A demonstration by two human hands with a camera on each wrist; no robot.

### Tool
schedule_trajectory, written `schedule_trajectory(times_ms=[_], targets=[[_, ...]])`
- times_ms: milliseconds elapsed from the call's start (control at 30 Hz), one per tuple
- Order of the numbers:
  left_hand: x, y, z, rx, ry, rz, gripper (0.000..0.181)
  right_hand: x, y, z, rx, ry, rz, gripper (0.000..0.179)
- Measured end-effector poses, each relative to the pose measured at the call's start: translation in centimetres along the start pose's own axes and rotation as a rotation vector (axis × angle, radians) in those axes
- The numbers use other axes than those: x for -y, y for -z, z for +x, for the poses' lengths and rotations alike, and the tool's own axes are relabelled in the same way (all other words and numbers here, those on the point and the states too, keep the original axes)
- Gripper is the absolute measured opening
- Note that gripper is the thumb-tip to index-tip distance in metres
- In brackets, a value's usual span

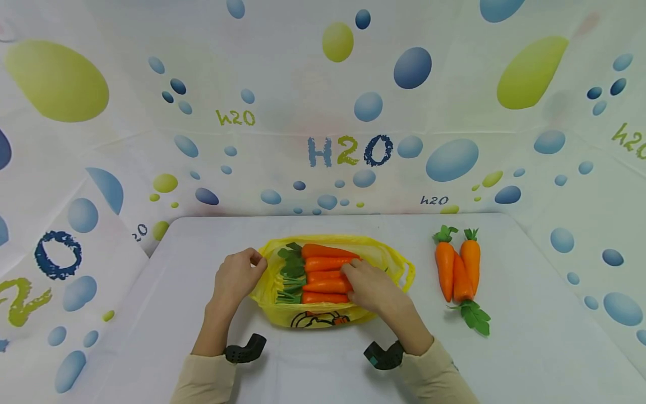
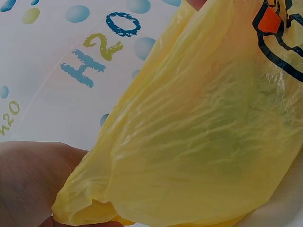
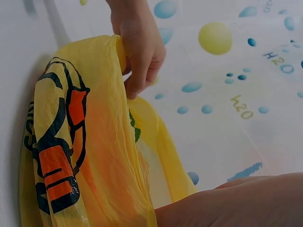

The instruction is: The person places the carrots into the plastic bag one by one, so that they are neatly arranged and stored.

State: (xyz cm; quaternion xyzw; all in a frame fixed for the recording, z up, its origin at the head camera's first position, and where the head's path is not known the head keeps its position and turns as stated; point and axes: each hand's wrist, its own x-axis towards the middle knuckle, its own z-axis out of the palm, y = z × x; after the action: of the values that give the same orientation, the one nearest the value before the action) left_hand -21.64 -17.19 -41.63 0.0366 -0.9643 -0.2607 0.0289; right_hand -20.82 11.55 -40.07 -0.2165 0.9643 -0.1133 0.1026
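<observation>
A yellow plastic bag (image 1: 278, 316) lies on the table with its mouth open upward and a black and orange print on its front. Several orange toy-like carrots (image 1: 328, 251) are lined up inside, their green tops to the left. My left hand (image 1: 237, 275) pinches the bag's left rim; in the left wrist view, the yellow film (image 2: 199, 142) is stretched from that hand (image 2: 33, 175). My right hand (image 1: 373, 289) reaches into the bag from the right, its curled fingers gripping a carrot's tip end. The bag wall hides its fingertips in the right wrist view.
To the right of the bag, three more carrots (image 1: 461, 275) lie together on the white table (image 1: 525, 348), two with tops pointing away and one with its top toward me. A patterned cloth (image 1: 282, 168) hangs behind the table. The bag's handle loop (image 1: 411, 276) sticks out right.
</observation>
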Motion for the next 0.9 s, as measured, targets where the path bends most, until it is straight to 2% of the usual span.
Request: schedule_trajectory(times_ms=[900], targets=[[-0.09,-0.05,0.04,0.011,0.001,0.005,0.026,-0.19,-0.04,-0.12,-0.003,0.042,-0.016,0.037]])
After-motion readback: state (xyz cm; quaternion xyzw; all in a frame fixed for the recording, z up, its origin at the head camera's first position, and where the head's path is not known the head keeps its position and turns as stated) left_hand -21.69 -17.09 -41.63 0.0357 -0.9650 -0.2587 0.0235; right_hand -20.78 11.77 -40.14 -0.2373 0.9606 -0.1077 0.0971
